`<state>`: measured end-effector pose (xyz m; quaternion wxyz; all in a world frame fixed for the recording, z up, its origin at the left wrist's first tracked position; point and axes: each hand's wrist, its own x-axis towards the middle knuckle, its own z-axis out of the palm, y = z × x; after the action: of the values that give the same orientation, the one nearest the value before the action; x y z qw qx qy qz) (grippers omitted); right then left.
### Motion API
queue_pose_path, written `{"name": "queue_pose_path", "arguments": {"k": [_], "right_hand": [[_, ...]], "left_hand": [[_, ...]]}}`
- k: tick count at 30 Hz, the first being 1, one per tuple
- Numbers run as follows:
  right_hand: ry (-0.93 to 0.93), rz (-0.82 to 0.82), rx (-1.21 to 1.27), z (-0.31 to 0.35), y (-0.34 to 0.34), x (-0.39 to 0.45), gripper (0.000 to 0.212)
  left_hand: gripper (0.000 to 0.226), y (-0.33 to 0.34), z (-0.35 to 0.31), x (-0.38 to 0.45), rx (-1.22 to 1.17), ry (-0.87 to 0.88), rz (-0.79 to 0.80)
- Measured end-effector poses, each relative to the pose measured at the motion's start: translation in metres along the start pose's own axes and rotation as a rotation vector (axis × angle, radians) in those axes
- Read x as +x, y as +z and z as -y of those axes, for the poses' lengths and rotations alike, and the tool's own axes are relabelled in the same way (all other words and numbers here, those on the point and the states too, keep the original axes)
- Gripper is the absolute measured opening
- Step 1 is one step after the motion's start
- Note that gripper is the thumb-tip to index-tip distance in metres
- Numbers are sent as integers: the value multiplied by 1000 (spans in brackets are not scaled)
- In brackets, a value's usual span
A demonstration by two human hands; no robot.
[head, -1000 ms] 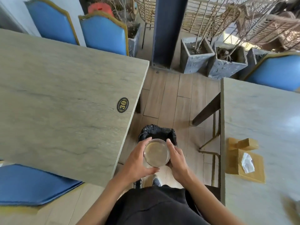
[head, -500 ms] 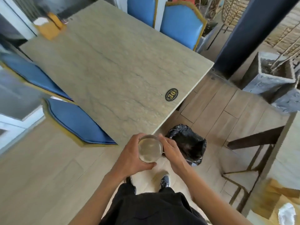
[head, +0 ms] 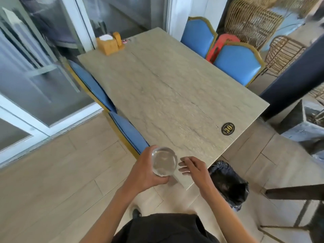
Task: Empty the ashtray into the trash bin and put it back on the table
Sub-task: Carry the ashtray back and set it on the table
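Observation:
A round clear glass ashtray (head: 164, 162) is in my left hand (head: 146, 173), which grips it from the left side, just above the near corner of the beige stone table (head: 168, 88). My right hand (head: 193, 168) hovers beside the ashtray on the right, fingers spread and off the glass. The trash bin (head: 228, 185), lined with a black bag, stands on the floor to the right of the table's near corner, partly behind my right forearm.
A black "30" badge (head: 227, 128) marks the table's right edge. A wooden tissue box (head: 107, 43) stands at the far corner. Blue chairs (head: 236, 64) line both long sides. A dark pillar (head: 294, 72) and grey planter (head: 305, 123) stand right; glass doors left.
I have turned left from the bin toward the table. The ashtray moved from above the bin to over the table's near corner. My right hand has let go of it.

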<state>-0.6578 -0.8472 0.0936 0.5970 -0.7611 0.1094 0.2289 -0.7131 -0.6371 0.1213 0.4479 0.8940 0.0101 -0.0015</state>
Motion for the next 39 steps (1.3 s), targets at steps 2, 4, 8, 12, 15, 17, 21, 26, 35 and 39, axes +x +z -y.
{"name": "queue_pose_path", "arguments": {"k": [2, 4, 8, 12, 15, 17, 21, 26, 35, 39], "right_hand": [[-6, -19, -7, 10, 27, 3, 21], [-21, -39, 7, 20, 50, 6, 21], [-26, -84, 10, 37, 82, 15, 21], [-27, -128, 2, 52, 102, 37, 20], [-17, -164, 30, 66, 115, 62, 20], [-9, -187, 46, 74, 125, 85, 20], [21, -227, 80, 82, 148, 143, 21], [56, -306, -13, 78, 177, 224, 18], [144, -452, -322, 59, 210, 334, 38], [132, -529, -438, 60, 214, 372, 50]], "left_hand": [[99, -26, 16, 0, -9, 17, 3], [98, -50, 30, 2, -22, 31, 1], [101, -82, 54, 14, -17, 28, -3], [107, -105, 78, 43, -17, 30, 23], [107, -122, 88, 70, -18, 38, 34], [104, -133, 96, 93, -18, 54, 51], [104, -152, 118, 148, -5, 66, 91], [110, -168, 145, 226, 54, 73, 185], [103, -153, 191, 335, 162, 118, 336], [101, -136, 213, 371, 195, 133, 348]]}}
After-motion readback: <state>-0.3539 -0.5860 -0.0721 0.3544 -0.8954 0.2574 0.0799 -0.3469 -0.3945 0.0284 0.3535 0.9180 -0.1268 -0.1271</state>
